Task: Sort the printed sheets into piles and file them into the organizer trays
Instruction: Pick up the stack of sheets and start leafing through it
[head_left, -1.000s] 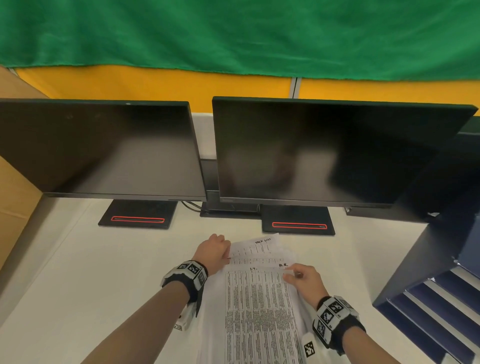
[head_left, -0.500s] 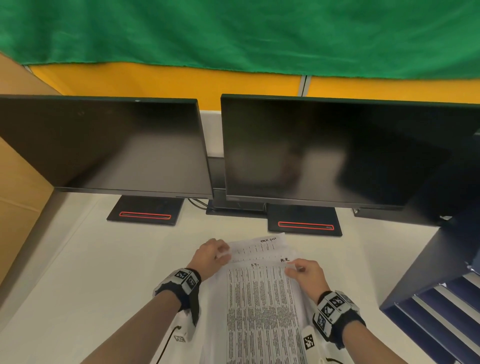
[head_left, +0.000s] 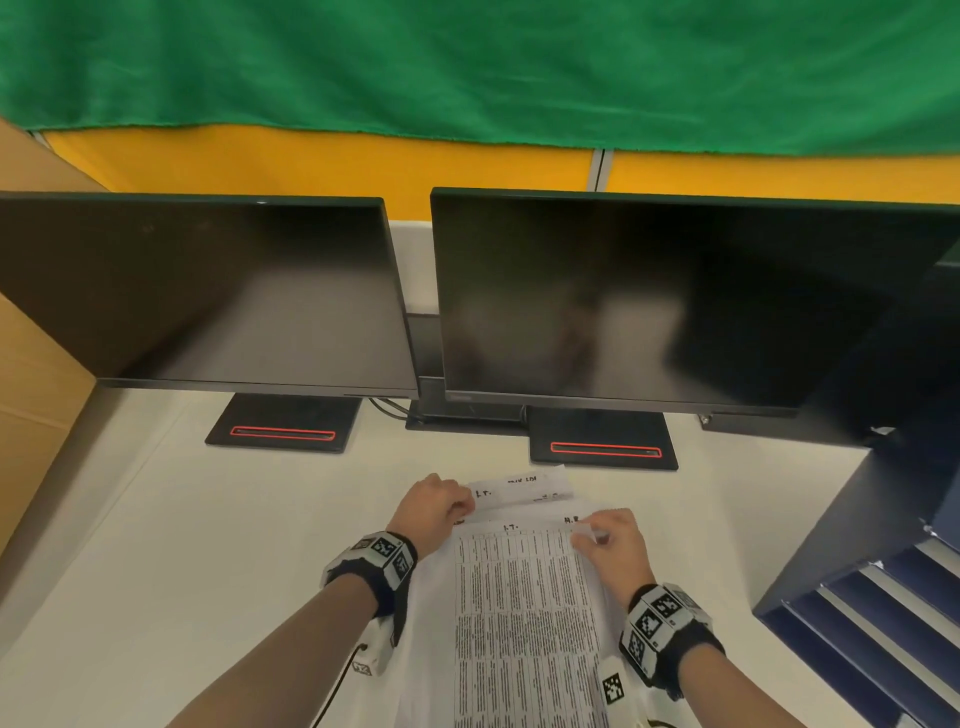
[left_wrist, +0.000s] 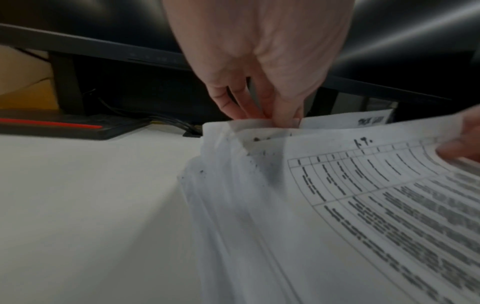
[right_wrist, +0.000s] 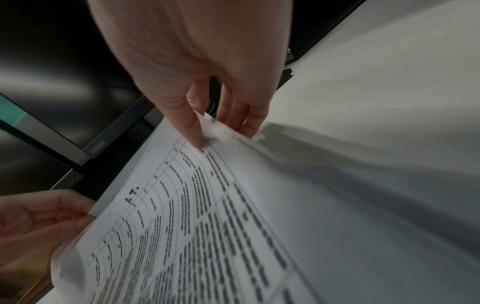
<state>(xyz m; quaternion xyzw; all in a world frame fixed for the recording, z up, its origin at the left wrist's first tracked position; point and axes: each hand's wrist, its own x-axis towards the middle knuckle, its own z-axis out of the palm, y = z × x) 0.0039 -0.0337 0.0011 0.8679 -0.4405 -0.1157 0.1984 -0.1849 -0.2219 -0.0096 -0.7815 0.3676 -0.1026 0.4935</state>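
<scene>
Sorting step judged under way: top sheet (head_left: 524, 613) of the stack (left_wrist: 233, 205) is pinched at its far corners by left hand (head_left: 434, 512) and right hand (head_left: 613, 545); lifting it clear toward a pile is called for next.

White sheets (head_left: 524, 623) with dense black table print, white desk (head_left: 182, 545), black monitors (head_left: 649, 301) on black bases with red stripes (head_left: 605, 449), green cloth (head_left: 467, 62) over yellow wall (head_left: 311, 166), black-white checker wristbands (head_left: 660, 629).

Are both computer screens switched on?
No. Both the left screen and the right screen are dark and show only faint reflections.
</scene>
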